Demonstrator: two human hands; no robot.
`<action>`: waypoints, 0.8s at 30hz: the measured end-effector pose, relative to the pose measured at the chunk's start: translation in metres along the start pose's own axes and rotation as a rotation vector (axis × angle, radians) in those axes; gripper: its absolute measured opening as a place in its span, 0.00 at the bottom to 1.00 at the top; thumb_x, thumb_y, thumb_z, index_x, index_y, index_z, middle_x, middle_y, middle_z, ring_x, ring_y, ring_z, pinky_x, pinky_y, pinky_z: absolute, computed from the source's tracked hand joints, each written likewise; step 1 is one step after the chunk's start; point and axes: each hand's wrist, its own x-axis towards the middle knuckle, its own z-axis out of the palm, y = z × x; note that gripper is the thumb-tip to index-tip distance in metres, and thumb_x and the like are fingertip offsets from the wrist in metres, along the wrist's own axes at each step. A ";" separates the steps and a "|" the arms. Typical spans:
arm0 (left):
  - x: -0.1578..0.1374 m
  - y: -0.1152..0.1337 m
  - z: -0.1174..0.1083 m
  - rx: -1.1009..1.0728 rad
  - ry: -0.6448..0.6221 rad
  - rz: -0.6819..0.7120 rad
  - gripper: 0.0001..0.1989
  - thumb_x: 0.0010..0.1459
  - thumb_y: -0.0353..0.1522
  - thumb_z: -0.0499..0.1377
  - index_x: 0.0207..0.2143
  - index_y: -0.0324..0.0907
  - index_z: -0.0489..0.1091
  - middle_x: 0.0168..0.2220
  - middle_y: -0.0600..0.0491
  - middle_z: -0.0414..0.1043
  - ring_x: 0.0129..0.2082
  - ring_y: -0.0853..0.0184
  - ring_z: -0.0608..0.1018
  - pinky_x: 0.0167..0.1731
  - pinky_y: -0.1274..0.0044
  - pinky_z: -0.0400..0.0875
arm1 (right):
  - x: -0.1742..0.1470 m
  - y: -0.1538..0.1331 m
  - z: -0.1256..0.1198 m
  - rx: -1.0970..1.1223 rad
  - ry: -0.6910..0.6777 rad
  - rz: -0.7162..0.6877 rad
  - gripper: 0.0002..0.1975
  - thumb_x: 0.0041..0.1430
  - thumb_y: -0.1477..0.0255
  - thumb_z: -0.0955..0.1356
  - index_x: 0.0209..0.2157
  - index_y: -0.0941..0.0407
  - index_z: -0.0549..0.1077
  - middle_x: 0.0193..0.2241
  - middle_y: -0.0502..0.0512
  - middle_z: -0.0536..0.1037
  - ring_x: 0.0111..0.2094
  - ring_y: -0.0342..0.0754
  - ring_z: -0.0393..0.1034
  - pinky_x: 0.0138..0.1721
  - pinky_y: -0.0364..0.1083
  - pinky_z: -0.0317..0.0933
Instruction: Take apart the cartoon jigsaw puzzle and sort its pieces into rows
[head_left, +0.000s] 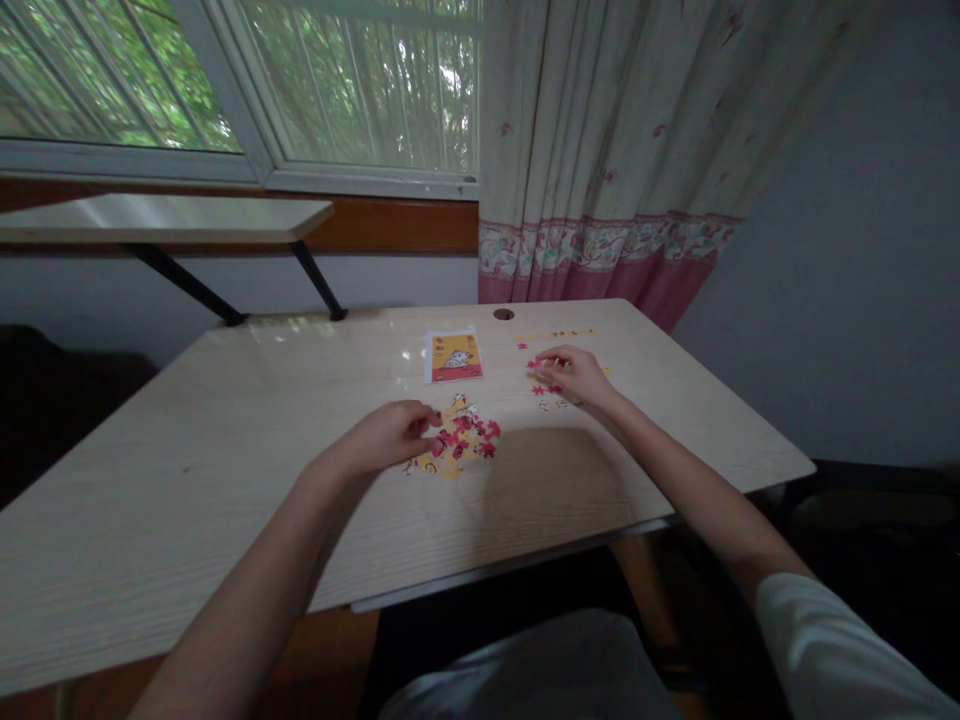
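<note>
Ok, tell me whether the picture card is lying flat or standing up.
Lying flat: the picture card rests on the desk, yellow-and-red print facing up, beyond the heap of puzzle pieces.

No words, numbers, brands or signs can be read. The likeliest carrier of any lettering is the rectangular orange-and-red printed picture card with a pale border (455, 358), lying toward the far edge of the pale wood-grain tabletop (225, 450); the small dark marks in its two upper corners are too small to tell as letters or drawings. The dark printing on the heaped small red, yellow and white jigsaw pieces (463, 437), between that card and the tabletop's near edge, is likewise too small to make out.
</note>
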 end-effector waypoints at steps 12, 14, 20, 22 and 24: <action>0.001 0.002 0.001 0.038 -0.019 0.052 0.11 0.51 0.35 0.55 0.32 0.38 0.71 0.28 0.52 0.69 0.26 0.69 0.69 0.28 0.79 0.59 | 0.057 0.069 0.016 -0.178 -0.128 0.214 0.13 0.51 0.64 0.69 0.36 0.57 0.77 0.29 0.55 0.78 0.27 0.44 0.68 0.29 0.41 0.57; 0.001 0.002 0.001 0.033 -0.017 0.051 0.10 0.51 0.35 0.55 0.32 0.38 0.71 0.27 0.52 0.69 0.26 0.69 0.69 0.28 0.79 0.59 | 0.062 0.074 0.018 -0.200 -0.132 0.226 0.13 0.52 0.64 0.69 0.37 0.57 0.77 0.30 0.56 0.78 0.29 0.45 0.69 0.31 0.41 0.58; 0.001 0.003 0.002 0.023 0.004 0.054 0.09 0.50 0.35 0.56 0.30 0.38 0.70 0.26 0.53 0.68 0.25 0.69 0.68 0.27 0.79 0.58 | 0.068 0.081 0.023 -0.237 -0.183 0.242 0.12 0.51 0.66 0.69 0.37 0.55 0.77 0.34 0.55 0.79 0.32 0.46 0.71 0.36 0.43 0.61; 0.001 0.004 0.002 0.016 0.007 0.042 0.08 0.50 0.34 0.56 0.30 0.38 0.70 0.26 0.53 0.68 0.25 0.69 0.68 0.27 0.79 0.58 | 0.069 0.081 0.023 -0.252 -0.197 0.241 0.11 0.52 0.67 0.69 0.37 0.56 0.77 0.35 0.56 0.79 0.33 0.46 0.71 0.37 0.43 0.61; 0.001 0.006 0.001 0.001 0.006 0.037 0.08 0.49 0.34 0.56 0.29 0.38 0.69 0.26 0.53 0.68 0.25 0.69 0.68 0.27 0.79 0.58 | 0.069 0.081 0.022 -0.257 -0.207 0.238 0.11 0.52 0.68 0.68 0.38 0.56 0.77 0.35 0.56 0.79 0.33 0.46 0.71 0.36 0.43 0.61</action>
